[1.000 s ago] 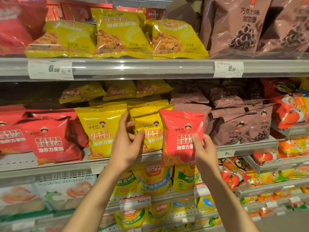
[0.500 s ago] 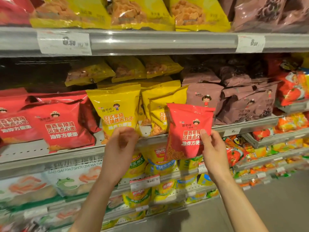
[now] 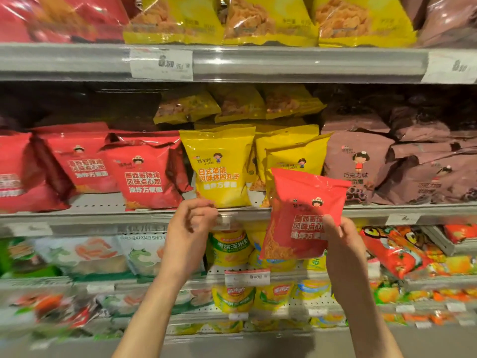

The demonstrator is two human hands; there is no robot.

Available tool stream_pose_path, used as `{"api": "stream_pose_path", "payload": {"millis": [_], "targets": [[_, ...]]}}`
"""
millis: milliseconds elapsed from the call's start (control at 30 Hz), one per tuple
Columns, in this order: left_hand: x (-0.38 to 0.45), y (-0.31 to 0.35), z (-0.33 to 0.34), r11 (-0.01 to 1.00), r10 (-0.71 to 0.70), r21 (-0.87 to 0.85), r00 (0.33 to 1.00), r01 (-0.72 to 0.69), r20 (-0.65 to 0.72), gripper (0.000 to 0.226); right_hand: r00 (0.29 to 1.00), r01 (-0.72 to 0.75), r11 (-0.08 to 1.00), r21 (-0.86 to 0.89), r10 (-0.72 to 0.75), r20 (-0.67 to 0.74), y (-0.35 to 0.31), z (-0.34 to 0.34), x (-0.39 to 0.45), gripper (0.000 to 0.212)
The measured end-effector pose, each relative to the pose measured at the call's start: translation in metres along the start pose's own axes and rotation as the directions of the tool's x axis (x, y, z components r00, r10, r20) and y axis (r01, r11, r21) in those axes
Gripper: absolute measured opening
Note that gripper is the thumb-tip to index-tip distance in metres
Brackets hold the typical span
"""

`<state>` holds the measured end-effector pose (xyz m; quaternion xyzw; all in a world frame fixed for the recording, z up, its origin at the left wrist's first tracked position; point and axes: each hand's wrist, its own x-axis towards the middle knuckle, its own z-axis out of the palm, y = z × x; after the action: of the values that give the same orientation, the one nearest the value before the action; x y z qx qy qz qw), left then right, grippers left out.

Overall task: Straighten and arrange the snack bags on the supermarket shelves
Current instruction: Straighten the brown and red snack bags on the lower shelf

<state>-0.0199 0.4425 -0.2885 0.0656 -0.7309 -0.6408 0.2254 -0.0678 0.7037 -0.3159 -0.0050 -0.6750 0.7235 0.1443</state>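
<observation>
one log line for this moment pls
right hand: grips red foil snack bag off shelf | left hand: at bottom edge of upright yellow snack bag | red bags stocked left

Both forearms reach up and forward. The left hand has curled fingers; the right hand pinches a red snack bag.
</observation>
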Motion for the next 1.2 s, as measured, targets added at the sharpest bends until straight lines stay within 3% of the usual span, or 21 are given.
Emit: {"api": "stream_pose_path", "payload": {"millis": [167, 300, 400, 500, 633, 767, 967, 1067, 1200], "targets": [[-0.004, -0.005, -0.018, 1.0, -0.027, -0.013, 0.999, 0.026, -0.046, 0.027, 0.996, 0.036, 0.999, -0.008, -0.035, 0.077, 0.003, 0.019, -0.008, 0.032], [-0.002, -0.005, -0.038, 0.998, -0.049, -0.034, 0.997, 0.047, -0.063, 0.04, 0.991, 0.02, 0.999, 0.027, -0.023, 0.135, -0.004, 0.044, -0.012, 0.029], [0.002, -0.009, -0.061, 0.998, -0.041, -0.059, 0.999, 0.039, -0.033, 0.017, 0.989, 0.001, 0.998, 0.064, -0.01, 0.148, -0.01, 0.067, -0.019, 0.021], [0.01, -0.014, -0.092, 0.996, -0.012, -0.086, 1.0, 0.01, -0.026, 0.011, 0.992, 0.026, 0.998, 0.054, -0.033, 0.118, -0.012, 0.097, -0.034, 0.018], [0.022, -0.02, -0.145, 1.0, 0.016, -0.015, 1.0, -0.017, -0.008, 0.009, 0.994, 0.066, 0.995, -0.072, -0.06, 0.087, -0.014, 0.145, -0.059, 0.028], [0.032, -0.023, -0.208, 1.0, 0.026, 0.005, 0.999, -0.026, -0.018, 0.031, 0.992, 0.095, 0.995, -0.042, -0.091, 0.087, -0.023, 0.206, -0.088, 0.058], [0.046, -0.029, -0.283, 0.99, 0.101, 0.098, 0.995, -0.099, -0.016, 0.013, 0.987, 0.144, 0.988, -0.047, -0.14, 0.085, -0.021, 0.287, -0.121, 0.031], [0.056, -0.028, -0.317, 0.91, 0.265, 0.336, 0.964, -0.243, -0.021, 0.011, 0.985, 0.134, 0.991, -0.028, -0.13, 0.112, -0.026, 0.326, -0.126, 0.02], [0.077, -0.022, -0.35, 0.629, 0.518, 0.664, 0.855, -0.404, 0.029, 0.021, 0.98, 0.166, 0.985, -0.041, -0.16, 0.117, -0.039, 0.373, -0.125, 0.021]]}}
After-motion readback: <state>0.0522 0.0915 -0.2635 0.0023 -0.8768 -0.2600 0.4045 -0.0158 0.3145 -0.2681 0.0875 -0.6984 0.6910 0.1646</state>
